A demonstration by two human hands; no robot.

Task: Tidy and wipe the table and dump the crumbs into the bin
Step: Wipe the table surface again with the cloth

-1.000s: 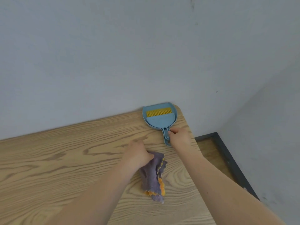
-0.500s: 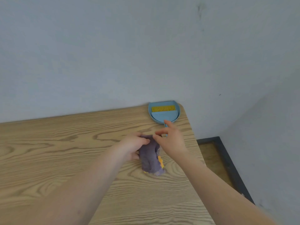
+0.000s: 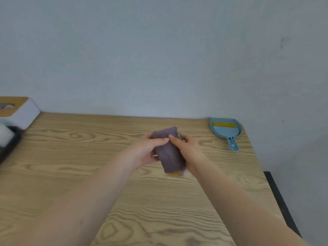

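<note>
Both hands, left (image 3: 144, 150) and right (image 3: 190, 151), grip the folded cloth (image 3: 169, 153) over the table (image 3: 88, 166); dustpan (image 3: 226, 131) at 2 o'clock.

Wooden table (image 3: 71, 174): blue dustpan (image 3: 226, 129), white box (image 3: 19, 112) on it.

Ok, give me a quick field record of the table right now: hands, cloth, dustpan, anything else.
left hand: grips the cloth from the left
right hand: grips the cloth from the right
cloth: purple, bunched between both hands, yellow edge at its lower end
dustpan: blue, flat at the far right corner of the table, yellow-bristled brush nested in it, untouched
table: wooden, against the wall
white box: wooden top, far left edge
dark tray: left edge, blurred, contents unclear
</note>
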